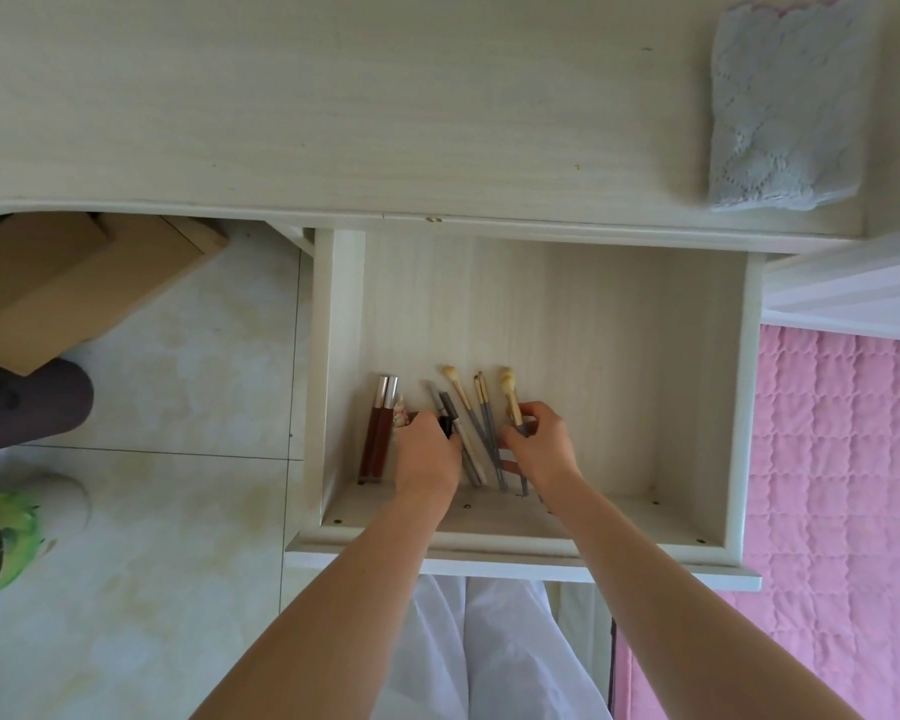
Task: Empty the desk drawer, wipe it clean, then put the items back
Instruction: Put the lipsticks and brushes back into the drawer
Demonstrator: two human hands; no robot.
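Note:
The pale wooden desk drawer [619, 314] stands pulled open below the desk top. Near its front lie two brown lip gloss tubes [378, 433], grey pencils [461, 433] and several makeup brushes [481, 407]. My left hand [427, 459] reaches in beside the tubes, its fingers curled on a small black item [445, 426]. My right hand [541, 444] pinches the handle of a fluffy-tipped brush [510, 394]. A light blue-grey cloth [780, 106] lies folded on the desk top at the far right.
The desk top [333, 106] is bare wood apart from the cloth. A cardboard box [74, 272] sits on the tiled floor under the desk at left. A pink quilted bed cover [842, 485] lies to the right. My white-clad legs [479, 652] are below the drawer front.

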